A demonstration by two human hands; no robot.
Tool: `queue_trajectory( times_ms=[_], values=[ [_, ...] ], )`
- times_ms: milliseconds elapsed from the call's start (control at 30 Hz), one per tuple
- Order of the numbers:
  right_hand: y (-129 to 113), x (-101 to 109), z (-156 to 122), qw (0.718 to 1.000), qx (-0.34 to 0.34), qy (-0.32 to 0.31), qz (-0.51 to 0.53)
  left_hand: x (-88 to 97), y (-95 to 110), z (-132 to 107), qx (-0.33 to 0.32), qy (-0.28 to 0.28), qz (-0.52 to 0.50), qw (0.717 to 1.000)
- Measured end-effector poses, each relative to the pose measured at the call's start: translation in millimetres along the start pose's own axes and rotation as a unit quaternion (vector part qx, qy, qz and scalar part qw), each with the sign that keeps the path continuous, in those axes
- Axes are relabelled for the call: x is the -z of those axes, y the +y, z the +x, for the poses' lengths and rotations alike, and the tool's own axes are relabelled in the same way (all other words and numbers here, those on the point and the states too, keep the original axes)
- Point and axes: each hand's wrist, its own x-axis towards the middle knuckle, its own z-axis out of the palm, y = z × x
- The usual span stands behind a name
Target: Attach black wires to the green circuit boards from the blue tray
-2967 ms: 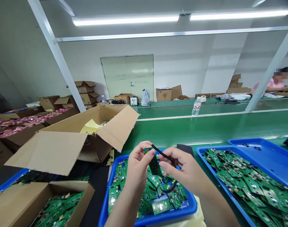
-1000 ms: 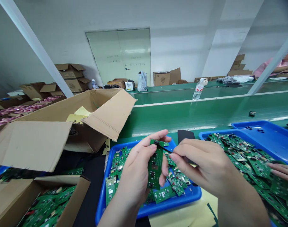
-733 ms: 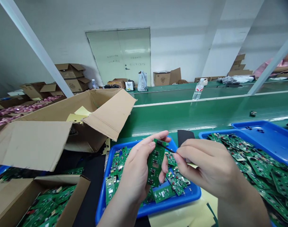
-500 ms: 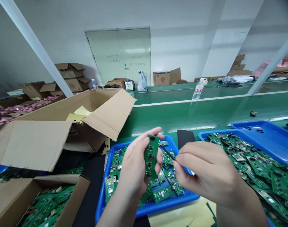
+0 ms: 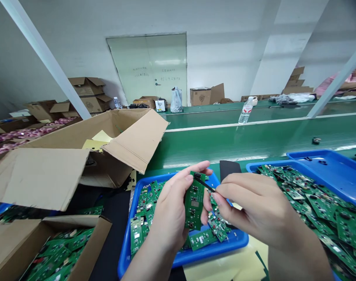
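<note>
Green circuit board (image 5: 193, 203) gripped in your left hand (image 5: 169, 212) — right hand (image 5: 254, 208) just apart, both above the blue tray (image 5: 230, 242).
Right fingers (image 5: 227, 191) pinch a thin black strip (image 5: 205, 184) against its top end — a slip could scrape parts or drop the board.

Electronics assembly workshop: green conveyor line (image 5: 248, 134), blue trays (image 5: 326, 166) of circuit boards (image 5: 321, 207), stacked cardboard cartons (image 5: 88, 95).

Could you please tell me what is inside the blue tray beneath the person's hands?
The blue plastic tray holds a loose pile of green circuit boards. The left hand and right hand cover its middle, so the boards and tray floor beneath them cannot be seen.
</note>
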Motion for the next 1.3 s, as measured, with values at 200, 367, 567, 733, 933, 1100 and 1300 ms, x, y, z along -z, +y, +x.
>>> queue_trajectory(
  times_ms=[200, 367, 567, 733, 933, 1100, 1300],
  values=[
    [1.2, -0.5, 0.5, 1.0, 0.001, -0.004, -0.003, 1.5, 0.4, 0.8, 0.006, -0.007, 0.002, 1.0],
    [1.5, -0.9, 0.7, 1.0, -0.006, -0.008, -0.006, 0.7, 2.5, -0.1, 0.016, -0.011, 0.006, 1.0],
    [2.6, -1.3, 1.0, 1.0, 0.0, -0.004, -0.007, -0.3, 3.1, 0.3, 0.023, -0.01, 0.021, 0.999],
    [4.7, -0.6, 0.1, 0.999, -0.02, -0.014, -0.024, -1.7, 1.8, 1.5, 0.01, -0.004, 0.046, 0.999],
    [8.0, -0.7, -0.7, 0.996, -0.086, 0.004, -0.036, -1.9, 2.2, 1.3, 0.009, -0.006, 0.082, 0.997],
    [9.5, -0.7, -0.6, 0.991, -0.13, 0.005, -0.031, 0.3, -2.8, 1.0, 0.01, -0.03, 0.113, 0.993],
    [12.2, -1.0, -1.1, 0.985, -0.167, 0.032, -0.032, 1.6, -6.0, 2.9, -0.016, -0.046, 0.162, 0.986]
  ],
)
